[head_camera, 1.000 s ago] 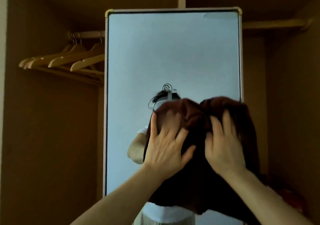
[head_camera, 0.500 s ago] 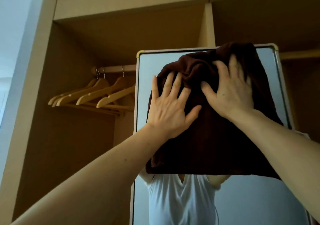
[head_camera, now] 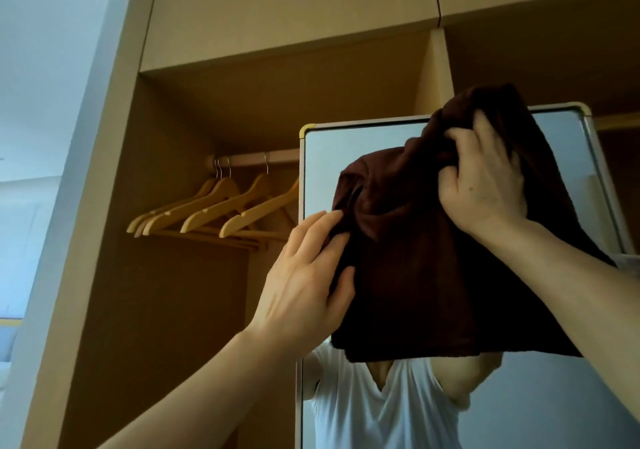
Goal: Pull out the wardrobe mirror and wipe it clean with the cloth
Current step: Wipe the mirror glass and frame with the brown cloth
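The wardrobe mirror, with a pale frame and yellow corner caps, stands pulled out in front of the open wardrobe. A dark brown cloth hangs over its upper part and reaches the top edge. My right hand grips a bunched fold of the cloth near the mirror's top right. My left hand holds the cloth's left edge lower down, thumb curled round it and fingers on the fabric. The mirror reflects a person in a white shirt below the cloth.
Several wooden hangers hang on a rail inside the left wardrobe compartment, just left of the mirror. Closed upper cabinet doors run above. A pale wall lies at far left.
The cloth moved up the mirror to its top edge and rightward. Both hands went from pressing flat on it to gripping it; the left hand dropped to the cloth's left edge.
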`<act>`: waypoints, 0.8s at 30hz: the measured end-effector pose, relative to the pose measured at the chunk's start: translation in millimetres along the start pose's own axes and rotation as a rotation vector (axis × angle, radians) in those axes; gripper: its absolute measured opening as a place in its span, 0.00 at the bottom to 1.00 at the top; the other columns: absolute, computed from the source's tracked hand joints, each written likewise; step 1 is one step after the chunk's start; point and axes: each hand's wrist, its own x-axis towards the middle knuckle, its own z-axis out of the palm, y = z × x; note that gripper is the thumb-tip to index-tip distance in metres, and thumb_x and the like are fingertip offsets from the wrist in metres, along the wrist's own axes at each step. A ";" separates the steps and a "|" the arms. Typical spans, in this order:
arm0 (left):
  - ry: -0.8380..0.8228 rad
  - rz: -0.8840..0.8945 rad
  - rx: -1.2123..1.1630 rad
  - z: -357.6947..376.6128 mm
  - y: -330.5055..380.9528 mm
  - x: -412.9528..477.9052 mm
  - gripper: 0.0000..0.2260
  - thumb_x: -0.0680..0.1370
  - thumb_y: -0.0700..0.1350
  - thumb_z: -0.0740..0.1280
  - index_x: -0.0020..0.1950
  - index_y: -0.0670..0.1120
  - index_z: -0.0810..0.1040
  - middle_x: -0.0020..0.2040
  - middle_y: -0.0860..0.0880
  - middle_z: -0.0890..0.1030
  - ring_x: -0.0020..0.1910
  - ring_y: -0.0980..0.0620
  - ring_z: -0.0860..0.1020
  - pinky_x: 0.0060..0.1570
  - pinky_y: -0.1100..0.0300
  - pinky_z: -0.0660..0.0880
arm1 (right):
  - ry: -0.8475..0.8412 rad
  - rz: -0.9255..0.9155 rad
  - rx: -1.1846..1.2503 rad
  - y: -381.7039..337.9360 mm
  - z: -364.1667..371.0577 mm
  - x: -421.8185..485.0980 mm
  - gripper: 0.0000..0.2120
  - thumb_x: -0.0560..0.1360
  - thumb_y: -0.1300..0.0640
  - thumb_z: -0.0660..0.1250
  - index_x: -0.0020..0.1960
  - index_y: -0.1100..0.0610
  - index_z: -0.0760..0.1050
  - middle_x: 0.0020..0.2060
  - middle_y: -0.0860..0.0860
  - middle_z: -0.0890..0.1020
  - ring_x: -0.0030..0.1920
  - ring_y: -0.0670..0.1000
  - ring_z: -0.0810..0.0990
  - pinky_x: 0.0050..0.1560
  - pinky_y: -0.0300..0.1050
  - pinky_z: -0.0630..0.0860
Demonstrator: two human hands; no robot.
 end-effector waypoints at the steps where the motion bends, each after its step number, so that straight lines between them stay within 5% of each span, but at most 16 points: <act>1: 0.007 -0.041 0.001 -1.2 -0.9 -5.3 0.17 0.77 0.47 0.61 0.63 0.41 0.77 0.69 0.45 0.71 0.71 0.47 0.64 0.65 0.48 0.70 | 0.010 0.031 0.007 -4.4 1.6 2.0 0.19 0.76 0.57 0.59 0.67 0.57 0.65 0.75 0.57 0.56 0.73 0.59 0.56 0.70 0.61 0.53; 6: -0.102 -0.305 0.028 -1.3 0.9 -17.6 0.23 0.77 0.50 0.63 0.72 0.50 0.66 0.78 0.45 0.53 0.77 0.43 0.49 0.71 0.46 0.57 | 0.024 0.134 0.039 -25.2 10.4 7.9 0.18 0.80 0.53 0.56 0.66 0.59 0.65 0.75 0.59 0.55 0.75 0.58 0.52 0.71 0.61 0.50; 9: -0.189 -0.575 -0.164 0.0 5.1 -15.6 0.28 0.77 0.51 0.64 0.74 0.54 0.56 0.78 0.50 0.45 0.75 0.42 0.58 0.68 0.48 0.66 | 0.032 0.110 0.040 -25.9 11.2 6.7 0.17 0.79 0.54 0.57 0.65 0.59 0.67 0.75 0.58 0.56 0.74 0.58 0.54 0.71 0.61 0.51; 11: -0.245 -0.668 -0.279 1.9 7.3 -12.8 0.29 0.77 0.49 0.65 0.75 0.55 0.54 0.77 0.47 0.53 0.66 0.44 0.72 0.61 0.51 0.74 | 0.041 0.083 0.050 -25.5 11.8 5.8 0.15 0.78 0.57 0.57 0.64 0.59 0.68 0.75 0.57 0.57 0.74 0.59 0.56 0.70 0.61 0.52; 15: -0.263 -0.767 -0.510 6.0 11.2 -5.0 0.32 0.76 0.47 0.66 0.74 0.58 0.52 0.63 0.44 0.74 0.55 0.45 0.78 0.53 0.49 0.79 | 0.042 0.004 0.086 -25.7 11.3 3.9 0.15 0.76 0.64 0.57 0.62 0.60 0.70 0.74 0.58 0.59 0.71 0.61 0.60 0.69 0.58 0.56; 17: -0.259 -0.779 -0.527 6.7 11.4 -3.6 0.34 0.76 0.47 0.67 0.74 0.59 0.49 0.62 0.44 0.75 0.54 0.44 0.79 0.52 0.47 0.79 | 0.029 -0.018 0.082 -25.8 10.0 4.5 0.15 0.76 0.65 0.57 0.62 0.61 0.70 0.74 0.58 0.59 0.71 0.61 0.61 0.69 0.59 0.57; 21: -0.207 -0.798 -0.585 4.8 8.3 -10.0 0.41 0.74 0.50 0.71 0.76 0.57 0.45 0.73 0.49 0.63 0.68 0.46 0.69 0.62 0.46 0.73 | -0.020 -0.022 0.037 -29.1 10.9 4.8 0.17 0.77 0.58 0.57 0.65 0.58 0.68 0.75 0.57 0.57 0.73 0.59 0.56 0.70 0.62 0.52; 24: -0.234 -0.818 -0.574 1.9 2.6 -8.8 0.32 0.72 0.51 0.73 0.71 0.49 0.61 0.65 0.46 0.73 0.60 0.46 0.75 0.57 0.47 0.77 | -0.063 -0.023 -0.014 -39.3 16.6 2.1 0.22 0.77 0.48 0.57 0.68 0.55 0.64 0.75 0.58 0.54 0.75 0.57 0.53 0.70 0.60 0.50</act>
